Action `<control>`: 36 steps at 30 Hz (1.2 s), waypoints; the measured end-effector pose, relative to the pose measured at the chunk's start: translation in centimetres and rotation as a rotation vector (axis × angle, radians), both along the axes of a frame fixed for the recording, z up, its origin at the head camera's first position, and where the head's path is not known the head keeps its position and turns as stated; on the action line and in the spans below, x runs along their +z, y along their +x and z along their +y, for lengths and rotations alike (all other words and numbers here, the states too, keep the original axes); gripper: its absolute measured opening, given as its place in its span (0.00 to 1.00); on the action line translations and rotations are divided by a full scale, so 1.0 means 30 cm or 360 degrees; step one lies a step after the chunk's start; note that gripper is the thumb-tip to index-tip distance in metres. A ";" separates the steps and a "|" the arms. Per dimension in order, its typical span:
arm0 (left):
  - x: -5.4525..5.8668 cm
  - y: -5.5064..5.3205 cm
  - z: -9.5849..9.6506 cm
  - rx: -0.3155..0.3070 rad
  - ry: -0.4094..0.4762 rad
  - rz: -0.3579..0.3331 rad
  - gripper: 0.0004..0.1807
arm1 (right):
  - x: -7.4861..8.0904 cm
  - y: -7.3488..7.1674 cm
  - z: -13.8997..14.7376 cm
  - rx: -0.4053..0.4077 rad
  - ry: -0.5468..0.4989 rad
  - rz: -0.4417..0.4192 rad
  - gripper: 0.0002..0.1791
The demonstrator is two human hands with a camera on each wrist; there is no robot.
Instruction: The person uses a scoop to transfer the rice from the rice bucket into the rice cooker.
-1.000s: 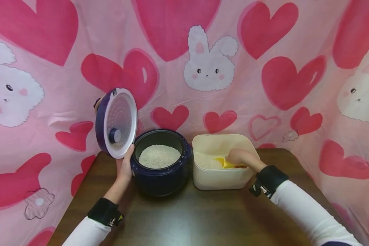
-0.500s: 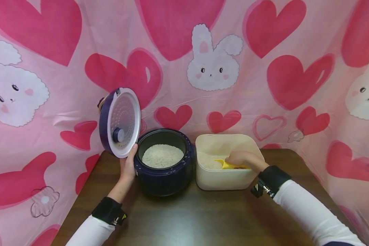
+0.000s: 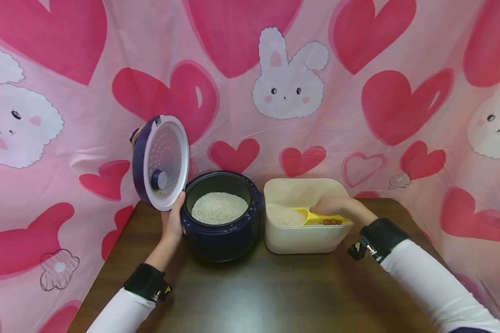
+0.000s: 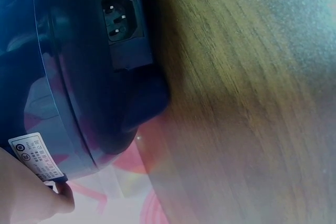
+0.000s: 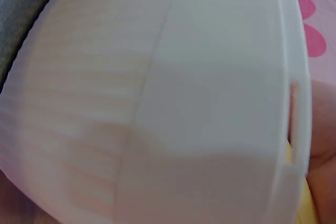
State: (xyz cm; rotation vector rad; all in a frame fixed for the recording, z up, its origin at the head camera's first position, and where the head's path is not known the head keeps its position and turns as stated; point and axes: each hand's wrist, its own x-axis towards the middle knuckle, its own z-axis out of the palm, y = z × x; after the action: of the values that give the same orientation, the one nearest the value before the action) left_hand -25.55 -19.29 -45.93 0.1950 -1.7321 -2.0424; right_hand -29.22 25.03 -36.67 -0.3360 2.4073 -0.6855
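Scoop sits inside the tub, tip at the right edge of the rice, handle slanting toward the near right corner. Right grip, a bare hand, is clamped on that handle; fingertips show below it, inside the near rim.

Change over the last half second: right grip has drawn back rightward, wrist along with it. More yellow shows, handle included. Tip looks slightly lifted; the head view drifts a little too, so not certain. Whether the scoop carries any grains: cannot tell. Right wrist view adds little, mostly tub wall, with a sliver of yellow past the rim.

Other side holds steady. Lid stands raised at the left of the cooker. Left grip is at the lid's lower edge, thumb up, just beside the cooker rim; other fingers mostly hidden, so cannot tell whether they close on anything. Left wrist view puts it by a label. Mound inside the cooker looks unchanged.

Judgement: work is at the tub, mid-stroke with the scoop, which is not yet clear of it. Cooker stands uncovered, near the tub on the bench.
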 end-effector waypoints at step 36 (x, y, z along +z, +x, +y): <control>0.041 0.033 -0.001 -0.0029 0.0039 -0.0015 0.28 | 0.074 0.073 0.113 -0.0177 -0.0408 -0.0066 0.26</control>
State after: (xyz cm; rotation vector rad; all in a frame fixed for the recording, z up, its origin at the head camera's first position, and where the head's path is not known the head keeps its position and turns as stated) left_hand -24.56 -19.31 -44.71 0.1978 -1.7211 -2.0798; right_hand -27.02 28.43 -34.45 -0.2900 2.3151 -1.0451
